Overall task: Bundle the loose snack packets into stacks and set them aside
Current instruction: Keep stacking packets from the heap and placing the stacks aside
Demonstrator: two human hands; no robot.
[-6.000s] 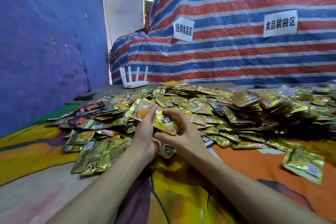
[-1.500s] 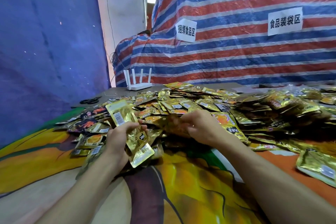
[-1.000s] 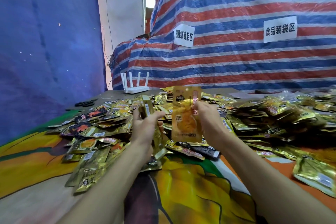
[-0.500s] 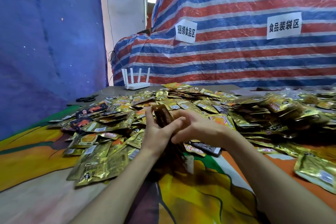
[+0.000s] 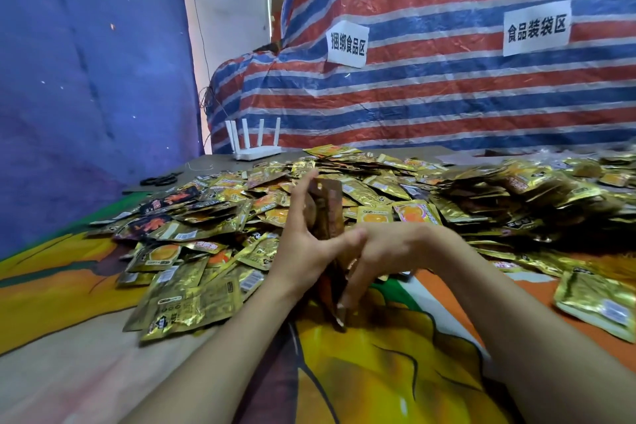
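A small stack (image 5: pixel 327 213) of snack packets stood on edge between a worker's two hands at the near edge of the heap (image 5: pixel 395 182) of loose packets, which covered much of the surface (image 5: pixel 86 372). By the look of it the job had barely begun. No finished bundle could be made out anywhere around the heap, and a great many gold packets lay unsorted, with a single packet (image 5: pixel 599 303) lying apart to the heap's right. The left hand (image 5: pixel 303 251) grasped the stack from its left side, fingers pointing up along it and thumb laid across its front. The right hand (image 5: pixel 389 251) reached in from the right, wrist raised, fingers curled down round the stack's lower end, apparently squaring it against the surface. Beyond the heap's far left corner stood a white router (image 5: pixel 254 141).
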